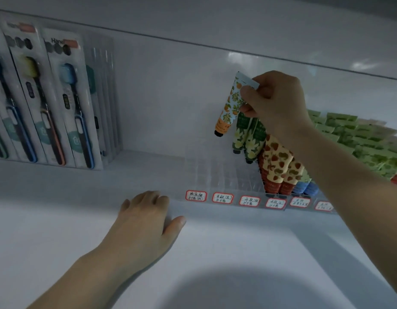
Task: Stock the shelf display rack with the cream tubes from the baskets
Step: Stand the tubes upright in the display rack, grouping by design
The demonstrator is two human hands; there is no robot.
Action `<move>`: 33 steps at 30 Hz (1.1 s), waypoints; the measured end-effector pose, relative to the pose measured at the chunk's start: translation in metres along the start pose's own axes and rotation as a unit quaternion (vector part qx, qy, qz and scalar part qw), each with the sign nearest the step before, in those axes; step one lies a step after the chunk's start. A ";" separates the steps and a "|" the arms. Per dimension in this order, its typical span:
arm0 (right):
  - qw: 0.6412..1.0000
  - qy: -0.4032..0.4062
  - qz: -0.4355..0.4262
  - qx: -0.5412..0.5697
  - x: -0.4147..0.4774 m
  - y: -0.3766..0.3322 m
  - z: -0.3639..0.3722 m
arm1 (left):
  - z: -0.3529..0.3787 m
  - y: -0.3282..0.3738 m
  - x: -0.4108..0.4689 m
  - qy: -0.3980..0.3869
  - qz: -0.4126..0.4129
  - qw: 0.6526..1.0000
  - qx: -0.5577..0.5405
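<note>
Right hand (pixel 280 103) pinching orange-print cream tube (pixel 232 101) above clear rack (pixel 219 172), left hand (pixel 146 217) flat on shelf (pixel 59 197)

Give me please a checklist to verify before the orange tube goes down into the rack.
1. Grip: right hand pinches the orange tube near its crimped end: ok.
2. Orientation: cap points down, like the green tubes standing in the rack: ok.
3. Free place: clear rack shows empty cells left of the green tubes: ok.
4. Left hand rests on the shelf by the rack's front corner, out of the path: ok.
5. Right column: handwritten labels are too blurred to read: cannot tell.
</note>
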State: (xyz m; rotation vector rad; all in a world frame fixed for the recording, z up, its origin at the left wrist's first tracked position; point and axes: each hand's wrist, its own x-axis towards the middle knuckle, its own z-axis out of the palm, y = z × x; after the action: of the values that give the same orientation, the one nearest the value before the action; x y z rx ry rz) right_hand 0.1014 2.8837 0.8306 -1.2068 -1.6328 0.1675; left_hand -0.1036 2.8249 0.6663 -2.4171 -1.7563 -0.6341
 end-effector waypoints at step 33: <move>0.915 -0.168 0.062 -0.360 0.051 0.012 0.023 | 0.009 -0.001 0.003 0.081 0.016 0.996 0.021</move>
State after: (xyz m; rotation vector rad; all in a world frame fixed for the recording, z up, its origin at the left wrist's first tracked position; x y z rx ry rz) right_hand 0.0937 2.9386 0.8459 -1.9257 -1.9973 -0.1824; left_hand -0.1017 2.8308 0.6592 -2.2896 -1.6466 -0.7579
